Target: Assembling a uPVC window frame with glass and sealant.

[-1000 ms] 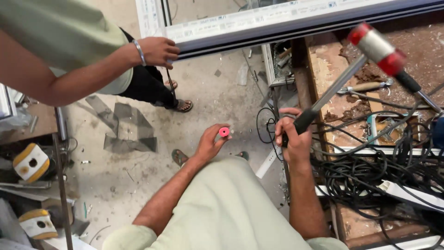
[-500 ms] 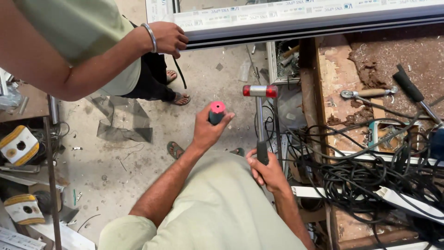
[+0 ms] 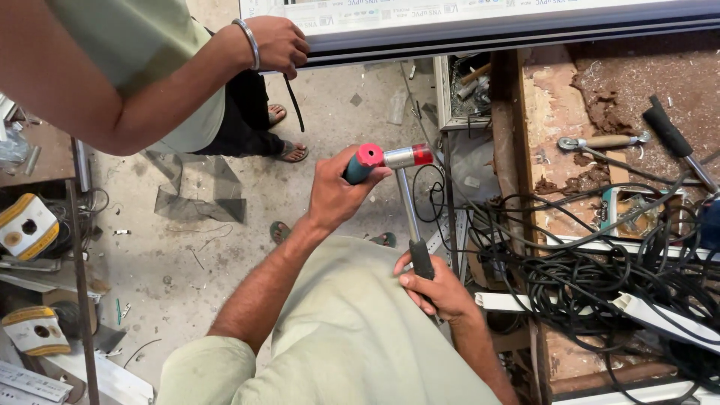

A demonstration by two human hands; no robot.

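My left hand (image 3: 335, 196) grips a tool with a teal handle and a red cap (image 3: 361, 160), held upright in front of me. My right hand (image 3: 437, 287) holds the black grip of a mallet (image 3: 409, 202) with a metal shaft. The mallet's silver head with a red face (image 3: 409, 156) rests against the red cap. Another person's hand (image 3: 279, 43), wearing a metal bracelet, lies on a long white frame profile (image 3: 480, 15) across the top of the view.
A worn wooden bench (image 3: 555, 120) at the right carries tangled black cables (image 3: 600, 262), a wrench (image 3: 600, 142) and a black-handled tool (image 3: 671, 139). Yellow and white rolls (image 3: 26, 225) lie at the left. The other person's sandalled feet (image 3: 289, 152) stand on the concrete floor.
The mallet came down from the upper right to in front of me, and its head now meets the red cap. My left hand rose with the teal tool. The right hand stayed low.
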